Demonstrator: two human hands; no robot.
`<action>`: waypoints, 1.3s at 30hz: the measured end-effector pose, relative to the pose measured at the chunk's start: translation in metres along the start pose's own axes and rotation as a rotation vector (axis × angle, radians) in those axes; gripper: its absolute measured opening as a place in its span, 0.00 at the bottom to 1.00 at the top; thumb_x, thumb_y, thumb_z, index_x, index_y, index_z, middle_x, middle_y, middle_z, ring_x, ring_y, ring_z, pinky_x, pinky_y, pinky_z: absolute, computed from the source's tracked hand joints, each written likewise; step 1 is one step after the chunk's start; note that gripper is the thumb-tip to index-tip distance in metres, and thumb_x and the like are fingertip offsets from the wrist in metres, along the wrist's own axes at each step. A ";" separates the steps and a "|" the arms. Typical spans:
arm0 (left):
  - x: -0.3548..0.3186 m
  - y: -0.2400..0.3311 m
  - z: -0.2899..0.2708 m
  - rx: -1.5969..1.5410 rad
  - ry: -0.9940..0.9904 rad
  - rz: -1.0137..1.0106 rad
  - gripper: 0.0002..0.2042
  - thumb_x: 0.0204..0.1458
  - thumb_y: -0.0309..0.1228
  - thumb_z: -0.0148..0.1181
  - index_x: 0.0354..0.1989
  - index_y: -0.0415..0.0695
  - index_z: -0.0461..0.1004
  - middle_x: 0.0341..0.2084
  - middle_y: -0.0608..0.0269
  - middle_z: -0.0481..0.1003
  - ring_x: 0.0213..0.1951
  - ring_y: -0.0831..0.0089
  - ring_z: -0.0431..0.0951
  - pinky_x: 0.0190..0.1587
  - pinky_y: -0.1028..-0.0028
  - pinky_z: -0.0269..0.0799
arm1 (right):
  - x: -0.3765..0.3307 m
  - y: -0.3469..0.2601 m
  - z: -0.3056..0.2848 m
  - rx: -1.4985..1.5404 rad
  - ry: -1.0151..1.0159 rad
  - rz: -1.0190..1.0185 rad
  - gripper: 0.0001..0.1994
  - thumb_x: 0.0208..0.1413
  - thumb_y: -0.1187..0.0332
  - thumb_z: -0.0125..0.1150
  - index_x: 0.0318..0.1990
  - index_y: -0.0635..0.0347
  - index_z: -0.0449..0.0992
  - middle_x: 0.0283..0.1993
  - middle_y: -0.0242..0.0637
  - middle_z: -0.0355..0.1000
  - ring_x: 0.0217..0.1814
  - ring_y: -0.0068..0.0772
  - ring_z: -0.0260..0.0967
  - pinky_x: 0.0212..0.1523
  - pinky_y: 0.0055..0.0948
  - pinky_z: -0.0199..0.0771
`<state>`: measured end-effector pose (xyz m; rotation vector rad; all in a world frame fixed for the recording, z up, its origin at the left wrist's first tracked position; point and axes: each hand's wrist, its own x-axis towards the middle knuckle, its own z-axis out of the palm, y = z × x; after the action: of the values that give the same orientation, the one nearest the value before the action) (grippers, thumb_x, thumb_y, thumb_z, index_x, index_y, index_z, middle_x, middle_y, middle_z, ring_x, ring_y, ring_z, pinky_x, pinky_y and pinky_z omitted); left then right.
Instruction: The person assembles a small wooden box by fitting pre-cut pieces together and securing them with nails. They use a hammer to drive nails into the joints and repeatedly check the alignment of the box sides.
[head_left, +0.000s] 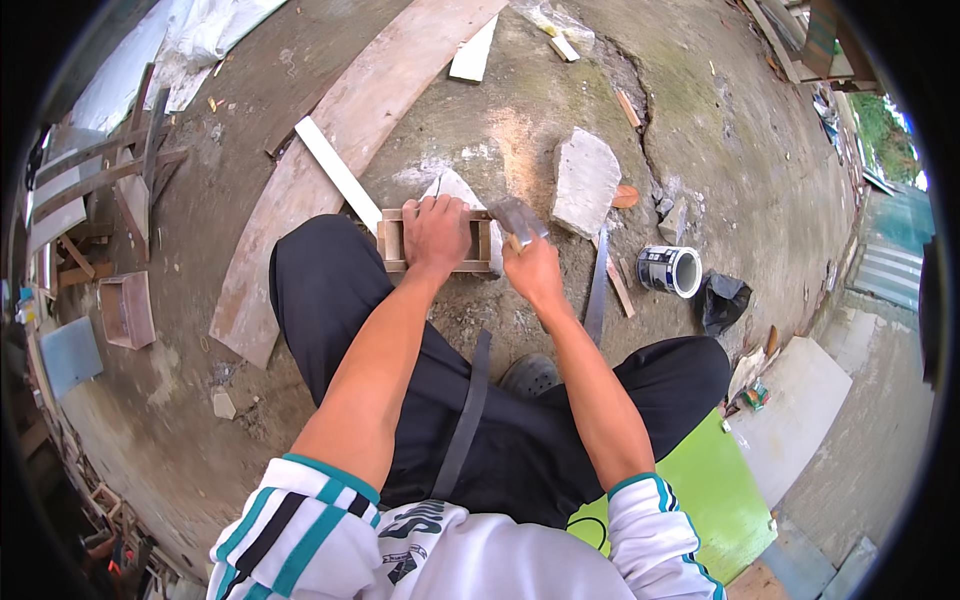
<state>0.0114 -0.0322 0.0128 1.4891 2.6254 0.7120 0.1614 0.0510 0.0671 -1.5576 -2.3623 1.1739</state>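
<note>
Because the left hand (437, 235) lies so near the hammer-like tool's metal head (517, 218), I log crushed fingers as the chief hazard in the head view. Likely cause: a blow glancing off the edge of the small wooden frame (384, 243).

Second risk: rocking. The frame is just ahead of the knees, low over the ground, with a pale stone (455, 187) showing behind and apparently under it; uneven support could let it tip. Third: its thin walls might split under a hard or off-centre strike. Whether the metal head touches the frame, I cannot tell.

Pose, left: forearm slants up and inward past the bent knee; hand palm-down across the frame, knuckles up, fingers bent toward the far side, pinning it. Thumb hidden from me.

Pose, right: forearm leans inward from the other side; the right hand (533, 268) is closed in a fist round the tool's short handle, close under its head. A saw-like blade (597, 290) lies just beside that forearm, edge direction unclear.
</note>
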 end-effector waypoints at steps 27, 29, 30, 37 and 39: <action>-0.003 0.047 -0.093 -0.179 0.238 0.790 0.43 0.38 0.40 0.78 0.62 0.49 0.58 0.61 0.59 0.68 0.64 0.58 0.67 0.69 0.50 0.57 | -0.012 0.094 0.049 0.104 -0.002 0.480 0.22 0.53 0.54 0.68 0.44 0.68 0.81 0.40 0.57 0.81 0.45 0.55 0.81 0.47 0.47 0.79; -0.009 0.046 -0.097 -0.172 0.286 0.813 0.42 0.39 0.41 0.78 0.62 0.50 0.59 0.61 0.60 0.68 0.65 0.59 0.67 0.69 0.51 0.56 | -0.006 0.108 0.062 0.174 -0.031 0.477 0.21 0.53 0.56 0.67 0.41 0.69 0.80 0.33 0.53 0.80 0.35 0.50 0.81 0.38 0.45 0.80; -0.010 0.046 -0.098 -0.172 0.310 0.826 0.42 0.40 0.41 0.78 0.62 0.51 0.59 0.60 0.61 0.68 0.65 0.59 0.67 0.69 0.51 0.56 | -0.003 0.115 0.066 0.208 -0.043 0.476 0.20 0.53 0.57 0.67 0.40 0.70 0.79 0.29 0.51 0.80 0.29 0.47 0.81 0.33 0.44 0.81; -0.005 0.051 -0.105 -0.196 0.457 0.886 0.40 0.45 0.45 0.77 0.64 0.52 0.57 0.59 0.63 0.67 0.65 0.60 0.65 0.71 0.51 0.53 | -0.010 0.094 0.053 0.311 -0.079 0.515 0.18 0.53 0.59 0.66 0.38 0.69 0.79 0.24 0.47 0.77 0.20 0.41 0.76 0.24 0.41 0.76; -0.003 0.055 -0.105 -0.233 0.501 0.883 0.37 0.47 0.44 0.75 0.62 0.54 0.59 0.60 0.65 0.68 0.66 0.61 0.65 0.72 0.52 0.52 | -0.010 0.092 0.054 0.353 -0.073 0.554 0.19 0.52 0.57 0.68 0.38 0.68 0.80 0.29 0.51 0.79 0.25 0.45 0.80 0.31 0.44 0.78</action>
<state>0.0304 -0.0499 0.1281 2.6500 1.8910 1.5430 0.2113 0.0311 -0.0257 -2.1123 -1.6586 1.6555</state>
